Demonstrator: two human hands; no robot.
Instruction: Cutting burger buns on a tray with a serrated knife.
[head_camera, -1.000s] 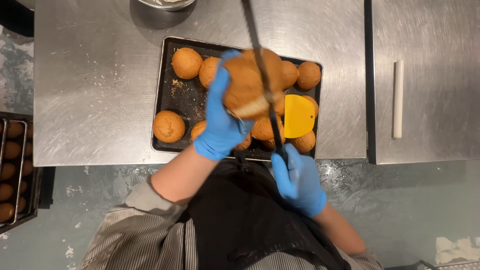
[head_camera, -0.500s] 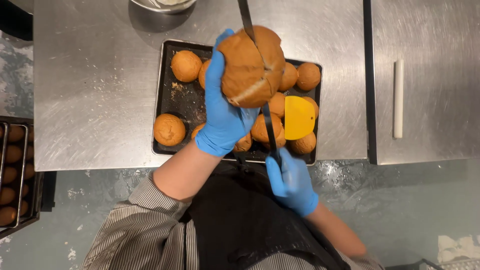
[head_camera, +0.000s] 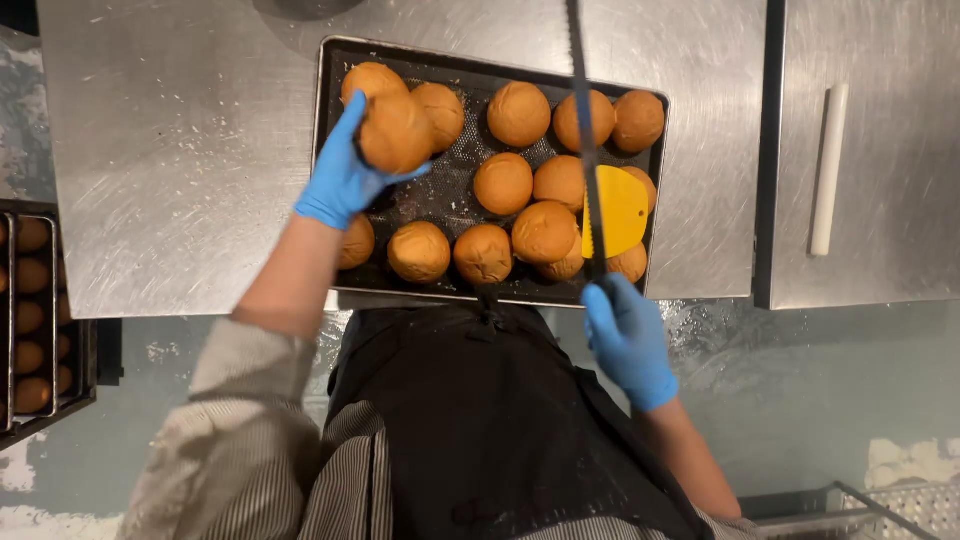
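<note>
The left hand (head_camera: 345, 175), in a blue glove, has its fingers (head_camera: 352, 118) wrapped around a round brown bun (head_camera: 396, 134) and holds it over the far left corner of a dark tray (head_camera: 330, 60). The thumb shows on the right side of the bun, the other fingers on its left side. This bun is just beside two others at the tray's far left edge; whether it touches them cannot be told.

The right hand (head_camera: 628, 342), also gloved in blue, is at the near right corner of the tray, its fingers (head_camera: 601, 306) clenched on the handle of a long knife (head_camera: 585, 140). The blade runs away from the person, over the right part of the tray and past its far edge. It crosses a yellow scraper (head_camera: 622, 210) that lies among the buns at the right side of the tray.

The tray sits on a steel worktop (head_camera: 180, 160) and holds more buns in loose rows: three at the far right, two in the middle, and several along the near edge. One near-left bun is partly hidden behind the left forearm.

Further right on the worktop lies a pale rolling pin (head_camera: 828, 170), well apart from the tray. At the far left edge, below the worktop, a rack (head_camera: 60, 330) holds more buns. The person wears a dark apron (head_camera: 480, 420) over striped sleeves.
</note>
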